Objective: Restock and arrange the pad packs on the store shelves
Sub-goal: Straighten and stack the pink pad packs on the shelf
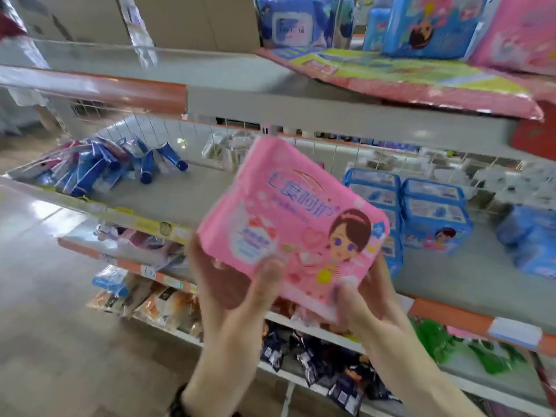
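A pink pad pack [288, 218] with a cartoon girl on its front is held up, tilted, in front of the middle shelf [451, 284]. My left hand [231, 281] grips its lower left corner, thumb on the front. My right hand [370, 299] grips its lower right edge. Behind it, blue pad packs [433, 212] stand stacked in rows on the middle shelf. More blue packs [532, 239] lie further right. On the top shelf stand blue packs [430, 25] and a pink pack [523, 31].
Blue tubes in clear wrappers [99, 170] lie piled at the shelf's left end. A wire grille [331, 152] backs the middle shelf. A large flat pink pack [421, 82] overhangs the top shelf edge. Lower shelves hold snack bags [316, 356]. Cardboard boxes [180, 19] stand top left.
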